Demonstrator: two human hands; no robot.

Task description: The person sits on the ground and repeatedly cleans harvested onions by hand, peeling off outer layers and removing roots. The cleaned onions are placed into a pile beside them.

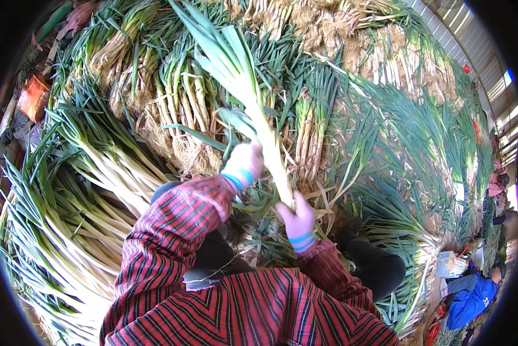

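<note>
My right hand (299,216), in a pale glove with a blue-striped cuff, grips a large green onion (267,134) near its root end. The white stalk slants up and left, its green leaves fanning out at the top. My left hand (244,160), gloved alike and blurred, is closed beside the middle of the stalk. From its fist a loose outer leaf (239,122) bends away from the stalk; the fingers themselves are hard to make out. Loose leaf scraps (267,238) lie below, between my knees.
Cleaned white-stalked green onions (81,225) are piled at left. Unpeeled bundles with dry roots (185,108) lie ahead. More green onions (397,229) lie beside my right knee. A person in a blue jacket (471,298) is at far right, near a pale container (451,264).
</note>
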